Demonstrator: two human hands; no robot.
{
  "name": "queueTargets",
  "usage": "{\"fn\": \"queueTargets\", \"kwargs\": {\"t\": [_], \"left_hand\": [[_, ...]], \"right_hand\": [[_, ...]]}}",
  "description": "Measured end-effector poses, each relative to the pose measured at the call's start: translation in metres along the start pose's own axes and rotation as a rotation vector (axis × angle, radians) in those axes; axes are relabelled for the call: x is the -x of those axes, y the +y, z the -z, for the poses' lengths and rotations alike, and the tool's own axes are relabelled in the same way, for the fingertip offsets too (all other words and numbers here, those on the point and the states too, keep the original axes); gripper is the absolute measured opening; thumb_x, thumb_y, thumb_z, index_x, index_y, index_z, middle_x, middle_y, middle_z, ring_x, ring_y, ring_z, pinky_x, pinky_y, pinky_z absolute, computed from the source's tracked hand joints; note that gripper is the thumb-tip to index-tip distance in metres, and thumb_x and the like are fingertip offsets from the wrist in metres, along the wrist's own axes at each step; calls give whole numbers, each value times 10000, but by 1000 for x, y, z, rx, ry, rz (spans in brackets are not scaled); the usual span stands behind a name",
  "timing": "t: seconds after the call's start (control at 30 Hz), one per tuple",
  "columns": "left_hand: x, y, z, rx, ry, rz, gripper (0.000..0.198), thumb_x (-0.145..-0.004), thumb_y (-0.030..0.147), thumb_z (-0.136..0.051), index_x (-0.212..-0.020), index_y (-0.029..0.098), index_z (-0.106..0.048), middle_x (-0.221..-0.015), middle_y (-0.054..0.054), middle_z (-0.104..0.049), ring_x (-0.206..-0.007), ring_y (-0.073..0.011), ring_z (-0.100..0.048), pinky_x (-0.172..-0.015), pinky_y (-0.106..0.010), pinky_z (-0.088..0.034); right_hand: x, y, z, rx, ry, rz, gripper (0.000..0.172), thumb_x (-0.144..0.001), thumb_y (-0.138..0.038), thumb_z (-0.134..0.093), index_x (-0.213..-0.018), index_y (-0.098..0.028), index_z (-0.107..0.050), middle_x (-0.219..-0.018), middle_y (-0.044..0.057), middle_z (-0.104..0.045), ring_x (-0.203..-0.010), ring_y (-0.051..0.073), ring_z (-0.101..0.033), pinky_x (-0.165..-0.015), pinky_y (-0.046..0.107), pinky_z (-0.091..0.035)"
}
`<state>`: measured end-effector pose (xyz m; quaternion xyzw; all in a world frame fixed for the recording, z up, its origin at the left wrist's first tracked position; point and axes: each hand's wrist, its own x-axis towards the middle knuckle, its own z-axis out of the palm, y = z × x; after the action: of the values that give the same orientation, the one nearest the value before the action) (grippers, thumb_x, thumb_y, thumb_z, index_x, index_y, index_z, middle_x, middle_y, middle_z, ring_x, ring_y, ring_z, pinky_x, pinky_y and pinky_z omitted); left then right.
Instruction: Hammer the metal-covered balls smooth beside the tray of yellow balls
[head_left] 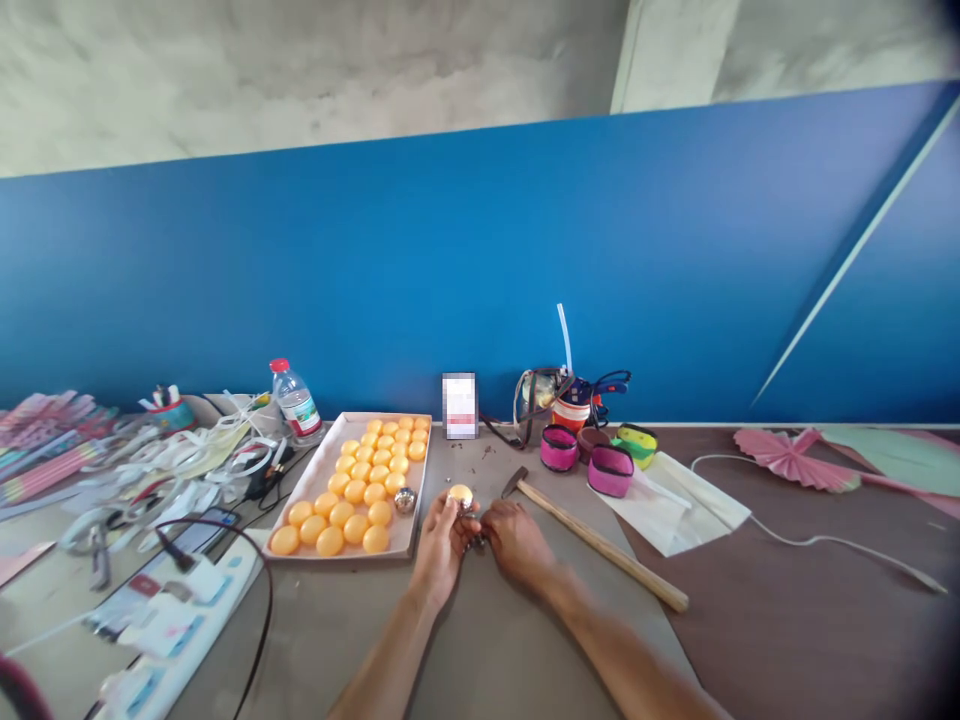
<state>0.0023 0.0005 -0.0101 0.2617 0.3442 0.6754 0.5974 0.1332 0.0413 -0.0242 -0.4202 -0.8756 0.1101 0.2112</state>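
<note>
Between the fingers and thumb of my left hand is a small orange ball whose lower part looks silvery. My right hand is close beside it, its fingers curled in near the left fingertips. Small dark, shiny bits show between the two hands, too small to make out. To the left, a shallow white tray holds many orange balls in rows. One silver, mirror-like ball lies at the tray's right side. A hammer with a wooden handle lies just right of my right hand.
Beyond the hands stands a phone-like screen. Colourful wristbands and white sheets lie to the right. A bottle, tangled white strips and a power strip with cables crowd the left. A blue partition closes the back.
</note>
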Motion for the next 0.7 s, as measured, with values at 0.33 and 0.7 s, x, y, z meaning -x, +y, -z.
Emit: {"fn": "queueTargets", "kwargs": {"t": [0.33, 0.7], "left_hand": [[1, -2, -1, -16, 28, -26, 337, -665, 375, -703, -890, 164, -567, -764, -34, -665, -548, -104, -591, -579, -229, -462], [3, -2, -1, -7, 18, -32, 374, -650, 373, -713, -930, 164, -577, -757, -34, -661, -561, -123, -605, -575, -242, -471]], "right_hand": [[-4, 11, -5, -456, 310, -146, 237, -730, -95, -371, -773, -193, -583, -750, 37, -615, -712, 162, -561, -660, 263, -403], [-10, 2, -3, -1100, 211, -313, 173, -719, -363, -543, -642, -219, -485, -450, -62, -430, -411, 106, -389, -449, 236, -307]]}}
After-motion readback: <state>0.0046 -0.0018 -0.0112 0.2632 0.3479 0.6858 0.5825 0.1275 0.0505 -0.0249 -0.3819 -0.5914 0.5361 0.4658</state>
